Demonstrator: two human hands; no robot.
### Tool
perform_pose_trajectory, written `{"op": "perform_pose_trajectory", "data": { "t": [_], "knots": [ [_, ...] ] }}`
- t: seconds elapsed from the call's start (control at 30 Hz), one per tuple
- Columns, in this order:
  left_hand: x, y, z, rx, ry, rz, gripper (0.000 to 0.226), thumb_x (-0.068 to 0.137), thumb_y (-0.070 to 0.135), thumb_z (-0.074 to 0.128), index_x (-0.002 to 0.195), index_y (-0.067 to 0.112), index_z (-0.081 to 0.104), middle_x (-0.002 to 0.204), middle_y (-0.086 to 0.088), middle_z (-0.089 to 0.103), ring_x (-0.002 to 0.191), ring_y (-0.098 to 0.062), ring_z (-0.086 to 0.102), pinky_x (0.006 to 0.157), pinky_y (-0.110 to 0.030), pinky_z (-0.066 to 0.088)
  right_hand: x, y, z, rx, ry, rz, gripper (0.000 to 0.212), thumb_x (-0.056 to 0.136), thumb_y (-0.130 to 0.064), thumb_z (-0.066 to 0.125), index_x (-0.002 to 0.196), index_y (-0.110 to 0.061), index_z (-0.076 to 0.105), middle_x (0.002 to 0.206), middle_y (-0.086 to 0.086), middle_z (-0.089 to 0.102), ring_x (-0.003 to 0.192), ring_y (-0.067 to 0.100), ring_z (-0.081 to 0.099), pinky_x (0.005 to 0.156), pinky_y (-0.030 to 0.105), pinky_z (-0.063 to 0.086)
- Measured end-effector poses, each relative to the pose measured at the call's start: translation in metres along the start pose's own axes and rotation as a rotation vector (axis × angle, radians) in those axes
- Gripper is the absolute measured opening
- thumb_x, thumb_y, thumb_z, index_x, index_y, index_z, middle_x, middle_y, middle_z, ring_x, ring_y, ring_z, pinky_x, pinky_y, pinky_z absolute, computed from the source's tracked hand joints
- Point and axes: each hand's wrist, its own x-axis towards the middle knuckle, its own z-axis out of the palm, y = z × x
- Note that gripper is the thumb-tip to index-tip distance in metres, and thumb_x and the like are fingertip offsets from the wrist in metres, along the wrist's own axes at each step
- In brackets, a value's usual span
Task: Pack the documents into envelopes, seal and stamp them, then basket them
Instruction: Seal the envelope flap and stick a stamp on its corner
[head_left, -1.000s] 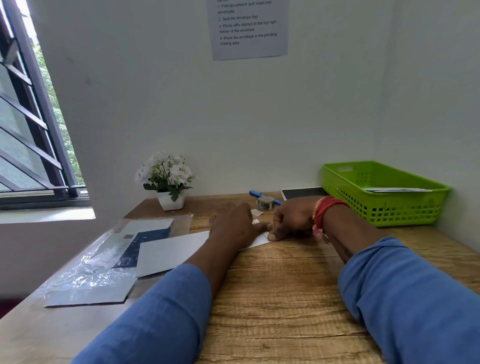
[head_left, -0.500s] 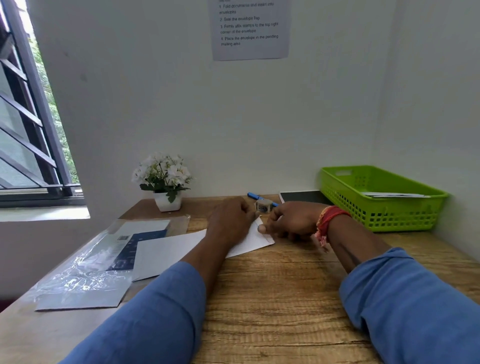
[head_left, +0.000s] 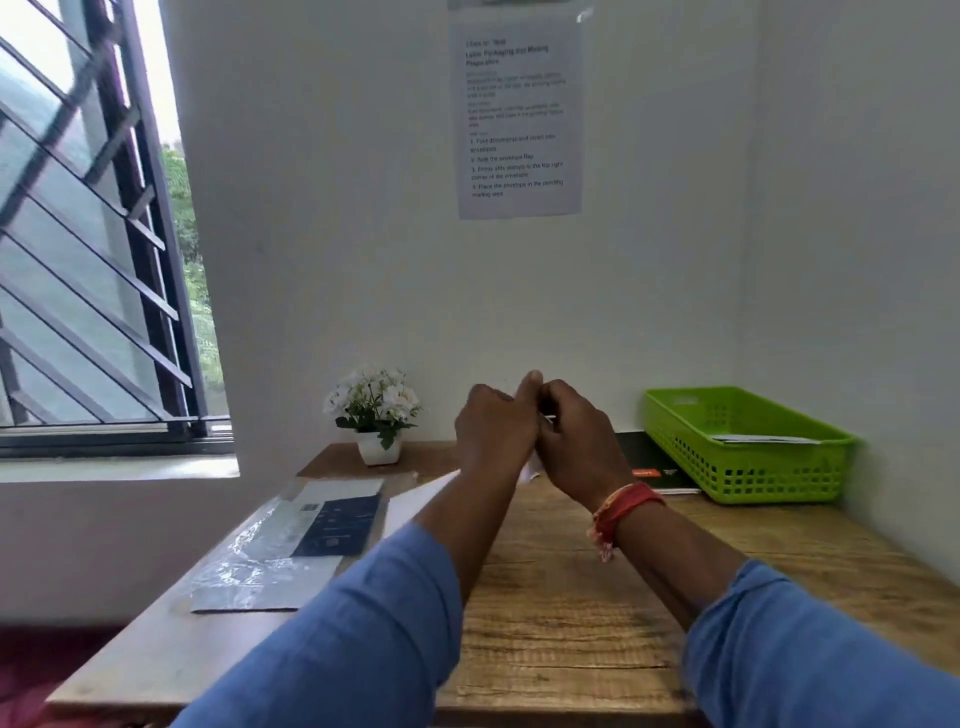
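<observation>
A wooden desk (head_left: 571, 613) stands in a white corner beside one barred window (head_left: 88, 249). One green basket (head_left: 748, 447) holds paper. One white envelope (head_left: 415, 501) lies under raised hands, left hand (head_left: 496, 431) and right hand (head_left: 582, 447), fingers curled together; their hold is unclear.

office mail desk | wall instruction sheet (head_left: 519, 117) | green basket (head_left: 748, 441)

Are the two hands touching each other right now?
Touching. The head view shows the left hand and right hand pressed together, raised above the table.
</observation>
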Motion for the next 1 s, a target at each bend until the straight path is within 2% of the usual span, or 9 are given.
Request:
{"op": "perform_pose_trajectory", "data": {
  "t": [0.1,0.23,0.37,0.5,0.6,0.7,0.83,0.9,1.0],
  "knots": [
    [0.004,0.037,-0.018,-0.135,0.004,-0.065,0.034,0.084,0.043,0.061,0.087,0.011,0.072,0.080,-0.008,0.073,0.080,-0.027,0.072,0.079,-0.040,0.060,-0.004,-0.014,-0.012,0.004,0.004,-0.151,0.028,0.095,-0.026,0.061,0.123,-0.023,0.061,0.116,-0.012,0.070,0.105,0.001,0.064,0.084,0.014,0.049],
    [0.009,0.067,-0.044,-0.349,-0.046,-0.097,0.023,0.094,0.018,0.060,0.109,0.003,0.068,0.106,-0.012,0.072,0.091,-0.028,0.072,0.076,-0.039,0.063,-0.009,-0.021,-0.025,-0.040,0.079,-0.267,0.066,0.091,-0.014,0.064,0.151,-0.023,0.039,0.150,-0.014,0.044,0.134,-0.003,0.042,0.110,0.012,0.031],
    [0.012,0.057,-0.071,-0.552,-0.090,-0.247,0.016,0.096,0.006,0.057,0.112,0.007,0.059,0.113,-0.012,0.064,0.087,-0.026,0.066,0.054,-0.033,0.059,-0.013,-0.004,-0.024,-0.437,0.161,-0.324,0.068,0.086,-0.011,0.051,0.153,-0.021,0.039,0.153,0.004,0.046,0.141,0.023,0.043,0.111,0.042,0.039],
    [0.002,-0.006,-0.085,-0.410,-0.150,-0.451,0.014,0.095,-0.005,0.053,0.097,0.009,0.053,0.110,-0.021,0.062,0.085,-0.031,0.063,0.039,-0.037,0.055,-0.031,0.009,-0.023,-0.749,-0.290,-0.264,0.059,0.091,-0.016,0.047,0.148,-0.030,0.042,0.142,0.001,0.057,0.123,0.023,0.059,0.099,0.040,0.049],
    [-0.007,-0.058,-0.087,-0.151,-0.160,-0.506,0.018,0.097,0.001,0.055,0.115,0.002,0.056,0.110,-0.025,0.065,0.088,-0.039,0.068,0.052,-0.040,0.059,-0.051,0.017,-0.009,-0.825,-0.569,-0.245,0.049,0.092,-0.024,0.047,0.141,-0.032,0.046,0.135,0.003,0.060,0.119,0.024,0.058,0.096,0.038,0.049],
    [-0.004,-0.090,-0.086,0.307,-0.128,-0.338,0.032,0.096,0.011,0.056,0.125,-0.002,0.062,0.122,-0.022,0.066,0.110,-0.037,0.066,0.090,-0.044,0.058,-0.061,0.022,0.005,-0.689,-0.746,-0.093,0.055,0.094,-0.038,0.045,0.149,-0.032,0.040,0.150,0.001,0.048,0.134,0.023,0.047,0.111,0.042,0.038],
    [-0.018,-0.084,-0.075,0.916,-0.155,0.009,0.032,0.098,0.020,0.050,0.124,0.007,0.062,0.127,-0.015,0.063,0.116,-0.029,0.060,0.097,-0.038,0.051,-0.060,0.031,0.009,-0.537,-0.798,0.043,0.069,0.090,-0.070,0.040,0.149,-0.034,0.042,0.155,-0.007,0.042,0.140,0.018,0.040,0.116,0.042,0.032],
    [-0.025,-0.079,-0.062,0.937,-0.114,0.186,0.037,0.098,0.027,0.051,0.131,0.012,0.055,0.134,-0.012,0.056,0.119,-0.031,0.056,0.096,-0.043,0.048,-0.057,0.031,0.006,-0.425,-0.788,0.128,0.069,0.086,-0.078,0.037,0.134,-0.034,0.059,0.143,-0.008,0.054,0.131,0.019,0.049,0.110,0.042,0.038],
    [-0.031,-0.080,-0.031,0.823,-0.308,0.388,0.040,0.102,0.033,0.046,0.140,0.021,0.052,0.145,-0.006,0.053,0.131,-0.026,0.051,0.106,-0.041,0.042,-0.051,0.038,0.006,-0.339,-0.679,0.174,0.033,0.099,-0.046,0.045,0.118,-0.030,0.067,0.129,-0.004,0.064,0.119,0.020,0.058,0.102,0.033,0.043]
  ]
}}
